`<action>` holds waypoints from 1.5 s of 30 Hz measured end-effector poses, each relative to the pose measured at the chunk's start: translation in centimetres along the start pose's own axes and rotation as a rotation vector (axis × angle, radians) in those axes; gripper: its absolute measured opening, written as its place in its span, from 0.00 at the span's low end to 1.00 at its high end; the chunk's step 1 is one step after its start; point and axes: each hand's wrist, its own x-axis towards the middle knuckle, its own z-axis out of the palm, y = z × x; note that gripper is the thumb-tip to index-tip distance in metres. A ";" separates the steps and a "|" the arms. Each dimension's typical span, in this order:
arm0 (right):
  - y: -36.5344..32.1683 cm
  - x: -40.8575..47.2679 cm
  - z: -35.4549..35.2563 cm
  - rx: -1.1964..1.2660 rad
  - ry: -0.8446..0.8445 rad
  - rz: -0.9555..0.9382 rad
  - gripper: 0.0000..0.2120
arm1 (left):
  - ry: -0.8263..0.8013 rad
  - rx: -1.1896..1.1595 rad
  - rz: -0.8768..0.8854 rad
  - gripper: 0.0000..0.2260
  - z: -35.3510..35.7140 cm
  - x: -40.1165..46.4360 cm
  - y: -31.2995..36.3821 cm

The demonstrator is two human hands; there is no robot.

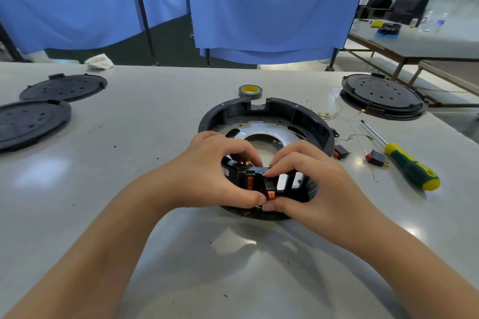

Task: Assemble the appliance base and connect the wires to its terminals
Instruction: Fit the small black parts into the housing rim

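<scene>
Both hands work the near rim of the black round base (267,122), which sits mid-bench (155,215). Left hand (215,163) has fingers curled over the rim, thumb tip pressed low on the outer wall. Right hand (313,179) pinches a small black switch (269,188) with an orange rocker, set at the base's near wall; thumb tips of both hands almost touch just below it. A second orange part shows in the wall slot just left of that switch. Metal plate (261,129) lies inside the base.

Right of the base: thin wires (334,116) with brass terminals loose on the bench, two spare switches (377,157), and a green-and-yellow screwdriver (407,163) beyond them. Tape roll (250,90) sits just behind the base. Stacked black covers (383,96) lie far right of the base, two more black covers (62,87) well to its left. Blue curtains (259,2) hang behind the bench.
</scene>
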 end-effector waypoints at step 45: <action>0.6 0.5 -0.4 -0.023 0.079 -0.021 0.02 | 0.097 -0.117 0.094 0.07 0.8 0.2 0.6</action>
